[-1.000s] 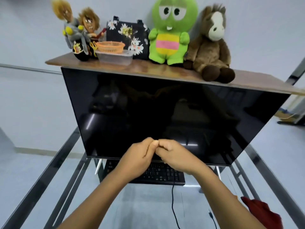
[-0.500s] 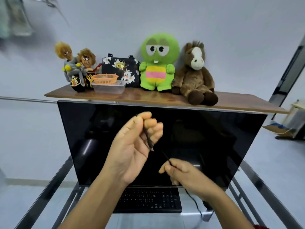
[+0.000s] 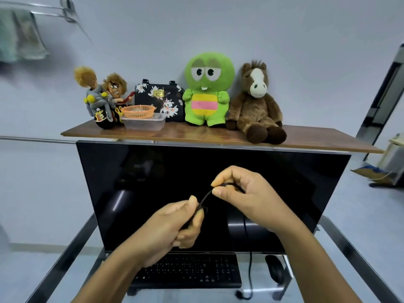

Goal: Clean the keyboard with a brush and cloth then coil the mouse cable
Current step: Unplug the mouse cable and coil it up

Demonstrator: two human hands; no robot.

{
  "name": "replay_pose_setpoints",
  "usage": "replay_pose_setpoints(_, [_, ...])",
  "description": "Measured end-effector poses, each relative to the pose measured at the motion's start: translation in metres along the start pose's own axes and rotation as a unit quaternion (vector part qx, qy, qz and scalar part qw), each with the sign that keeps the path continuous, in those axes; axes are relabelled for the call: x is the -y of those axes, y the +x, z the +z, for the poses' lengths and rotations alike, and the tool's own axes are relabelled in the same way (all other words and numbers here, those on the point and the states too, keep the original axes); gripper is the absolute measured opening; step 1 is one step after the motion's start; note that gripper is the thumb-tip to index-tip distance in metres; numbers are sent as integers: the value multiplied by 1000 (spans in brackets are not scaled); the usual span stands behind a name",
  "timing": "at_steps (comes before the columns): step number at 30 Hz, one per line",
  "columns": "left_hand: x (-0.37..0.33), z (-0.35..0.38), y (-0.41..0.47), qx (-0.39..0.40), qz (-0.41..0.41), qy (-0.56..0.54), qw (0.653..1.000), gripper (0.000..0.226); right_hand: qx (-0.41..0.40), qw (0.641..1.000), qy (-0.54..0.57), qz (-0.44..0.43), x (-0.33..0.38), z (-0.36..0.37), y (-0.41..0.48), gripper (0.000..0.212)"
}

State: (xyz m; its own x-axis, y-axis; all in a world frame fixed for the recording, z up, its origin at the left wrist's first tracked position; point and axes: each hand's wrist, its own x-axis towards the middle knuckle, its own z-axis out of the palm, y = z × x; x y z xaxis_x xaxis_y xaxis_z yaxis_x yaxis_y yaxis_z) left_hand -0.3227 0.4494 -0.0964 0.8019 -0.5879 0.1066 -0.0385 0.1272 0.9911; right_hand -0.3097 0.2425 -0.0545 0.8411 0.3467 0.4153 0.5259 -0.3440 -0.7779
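Pinching the black mouse cable (image 3: 206, 196) between both hands' fingers, left hand (image 3: 172, 228) and right hand (image 3: 247, 193); no legible writing.

Your monitor screen (image 3: 153, 193): glossy black, mirror-like reflections. Your keyboard (image 3: 196, 270): matt black plastic. Mouse (image 3: 276, 271): smooth black plastic, slight sheen. Mouse cable (image 3: 249, 259): thin matt black sheath. Shelf (image 3: 317, 138): wood-grain board, satin finish. Desk frame (image 3: 72, 243): polished metal. Basket (image 3: 138, 111): orange plastic mesh. Container (image 3: 144, 124): clear plastic. Green toy (image 3: 206, 90), horse toy (image 3: 255, 106): plush fabric. Towel (image 3: 19, 38): cloth, blurred.
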Motion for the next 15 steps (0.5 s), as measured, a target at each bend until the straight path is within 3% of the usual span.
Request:
replay_pose_setpoints(2, [-8,5,-6,34,27,-149,988,40,-18,1000,14,-6,-3,6,1,5])
replay_pose_setpoints(5, [-28,15,-5,48,119,-282,951,34,-11,999,31,13,-14,20,-4,18])
replay_pose_setpoints(8, [-51,21,5,-60,202,-310,927,33,30,999,27,30,-21,35,-12,23])
replay_pose_setpoints(10, [-59,17,17,-159,245,-215,932,29,58,997,-6,48,-20,40,-16,23])
replay_pose_setpoints(12, [-59,9,29,-247,267,-28,931,27,76,993,-66,61,-18,41,-19,23])
replay_pose_setpoints(15, [-43,-3,38,-310,245,260,881,27,107,985,-133,38,-9,39,-19,25])
